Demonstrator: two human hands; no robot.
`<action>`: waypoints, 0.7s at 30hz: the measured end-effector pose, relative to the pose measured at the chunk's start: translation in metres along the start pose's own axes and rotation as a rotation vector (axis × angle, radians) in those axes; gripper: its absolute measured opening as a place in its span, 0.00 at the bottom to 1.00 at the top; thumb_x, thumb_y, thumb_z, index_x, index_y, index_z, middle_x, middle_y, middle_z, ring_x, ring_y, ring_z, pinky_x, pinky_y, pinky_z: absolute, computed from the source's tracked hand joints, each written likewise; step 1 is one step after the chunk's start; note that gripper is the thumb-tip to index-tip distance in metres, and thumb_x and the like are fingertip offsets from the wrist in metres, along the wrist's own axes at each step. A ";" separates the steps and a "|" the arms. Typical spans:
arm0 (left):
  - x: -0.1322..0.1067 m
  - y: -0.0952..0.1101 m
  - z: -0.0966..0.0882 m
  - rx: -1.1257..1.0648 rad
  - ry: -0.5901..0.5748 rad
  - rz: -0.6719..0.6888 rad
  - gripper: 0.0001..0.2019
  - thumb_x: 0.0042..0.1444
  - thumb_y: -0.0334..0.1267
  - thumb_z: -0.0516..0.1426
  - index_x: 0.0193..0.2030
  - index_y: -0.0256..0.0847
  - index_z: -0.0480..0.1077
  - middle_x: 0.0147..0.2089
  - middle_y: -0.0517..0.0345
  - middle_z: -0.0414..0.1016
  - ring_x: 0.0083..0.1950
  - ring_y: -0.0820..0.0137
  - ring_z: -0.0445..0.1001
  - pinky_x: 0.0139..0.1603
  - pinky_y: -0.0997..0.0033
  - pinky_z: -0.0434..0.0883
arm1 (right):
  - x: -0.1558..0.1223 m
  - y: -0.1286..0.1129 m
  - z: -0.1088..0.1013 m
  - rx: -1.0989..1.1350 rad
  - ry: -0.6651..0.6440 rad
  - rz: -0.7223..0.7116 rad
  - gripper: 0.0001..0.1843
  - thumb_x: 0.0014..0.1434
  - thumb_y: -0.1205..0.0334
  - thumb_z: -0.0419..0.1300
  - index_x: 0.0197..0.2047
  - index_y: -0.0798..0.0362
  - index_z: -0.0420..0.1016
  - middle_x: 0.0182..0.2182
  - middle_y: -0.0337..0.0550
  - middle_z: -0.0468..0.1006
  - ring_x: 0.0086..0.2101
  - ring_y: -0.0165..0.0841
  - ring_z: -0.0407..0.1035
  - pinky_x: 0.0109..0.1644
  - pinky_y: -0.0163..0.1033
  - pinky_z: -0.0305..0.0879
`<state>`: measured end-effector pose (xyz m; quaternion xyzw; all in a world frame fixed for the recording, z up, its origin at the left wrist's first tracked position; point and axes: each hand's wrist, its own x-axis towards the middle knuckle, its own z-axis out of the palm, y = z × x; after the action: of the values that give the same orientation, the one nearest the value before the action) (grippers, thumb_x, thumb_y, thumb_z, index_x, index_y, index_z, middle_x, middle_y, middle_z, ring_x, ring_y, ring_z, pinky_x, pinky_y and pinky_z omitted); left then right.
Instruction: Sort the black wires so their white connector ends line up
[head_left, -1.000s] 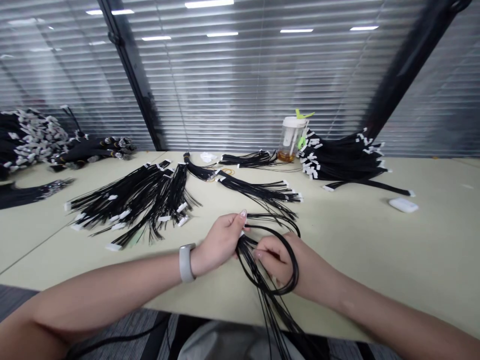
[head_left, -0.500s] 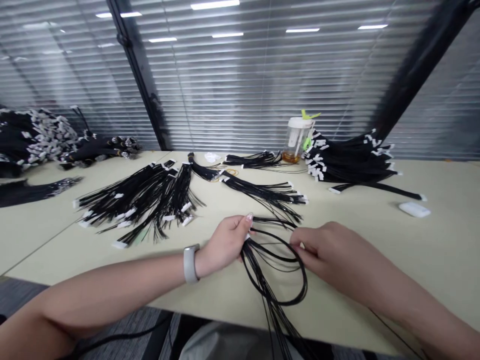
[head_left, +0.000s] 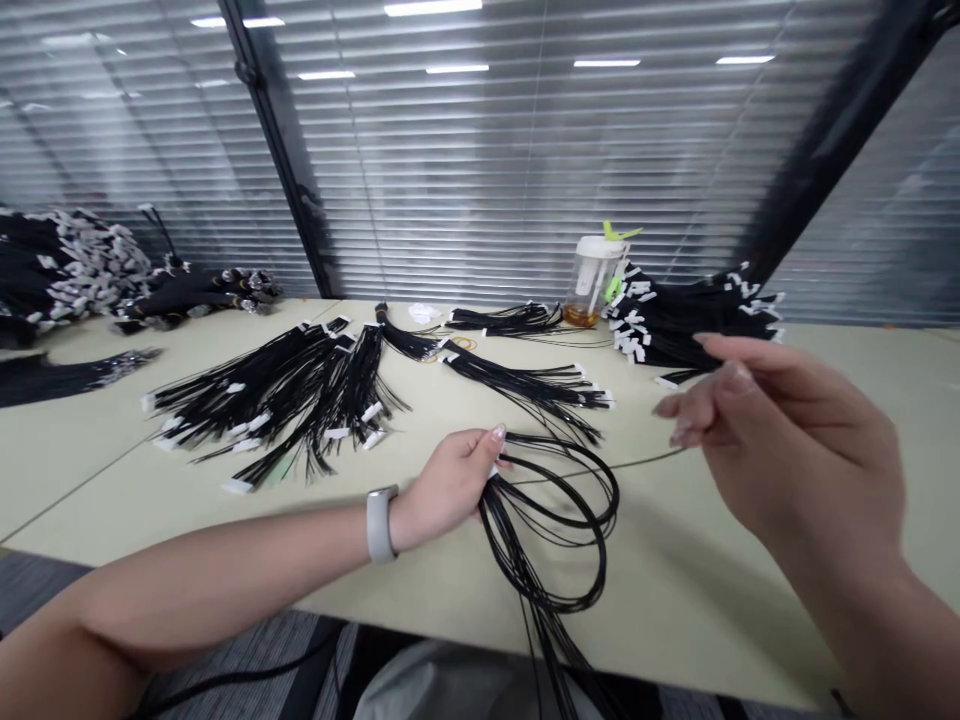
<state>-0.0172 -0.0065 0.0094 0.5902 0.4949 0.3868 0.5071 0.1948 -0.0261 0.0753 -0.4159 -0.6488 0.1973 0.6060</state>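
Near the table's front, my left hand [head_left: 454, 482] pinches a bundle of black wires [head_left: 551, 600] by its white connector [head_left: 493, 472]. Several wires curve to the right from that grip in large loops, and the loose ends hang over the table edge. My right hand [head_left: 795, 450] is raised at the right, fingers bent together. One black wire [head_left: 637, 463] runs taut from the left grip to its fingertips, where the hold itself is partly hidden. Behind the hands lie a bundle with white connectors [head_left: 525, 380] and a fanned-out group of wire bundles [head_left: 277, 400].
A lidded cup [head_left: 589, 280] with amber liquid stands by the blinds, beside a heap of black cables [head_left: 671, 320]. Larger cable piles [head_left: 82, 270] lie at the far left. Yellow rubber bands [head_left: 461, 344] and crumpled white paper [head_left: 424, 313] rest at the back.
My right hand has moved up and right, away from the loops, drawing a single wire out straight. My left hand keeps its grip in about the same spot.
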 end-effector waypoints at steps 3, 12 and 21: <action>0.000 0.000 0.000 -0.014 -0.008 0.005 0.24 0.52 0.57 0.47 0.25 0.35 0.63 0.14 0.66 0.56 0.13 0.80 0.56 0.12 0.80 0.55 | -0.001 0.006 0.006 0.018 -0.215 0.151 0.17 0.58 0.60 0.52 0.52 0.45 0.61 0.19 0.32 0.69 0.20 0.28 0.65 0.28 0.36 0.66; -0.002 -0.001 -0.001 -0.028 -0.045 0.056 0.23 0.55 0.56 0.45 0.25 0.36 0.61 0.16 0.65 0.57 0.16 0.79 0.57 0.16 0.79 0.57 | -0.019 0.017 0.034 -0.493 -0.546 0.075 0.10 0.56 0.61 0.52 0.25 0.53 0.67 0.18 0.34 0.67 0.20 0.25 0.59 0.23 0.31 0.52; -0.005 0.001 0.000 0.011 -0.052 0.113 0.22 0.56 0.53 0.45 0.24 0.36 0.61 0.18 0.64 0.58 0.20 0.79 0.57 0.20 0.79 0.57 | -0.021 0.020 0.040 -0.608 -0.552 0.011 0.11 0.58 0.62 0.49 0.25 0.53 0.66 0.18 0.35 0.67 0.21 0.26 0.58 0.25 0.32 0.49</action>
<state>-0.0182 -0.0115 0.0105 0.6299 0.4494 0.3967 0.4939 0.1612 -0.0216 0.0395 -0.5111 -0.8134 0.1039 0.2576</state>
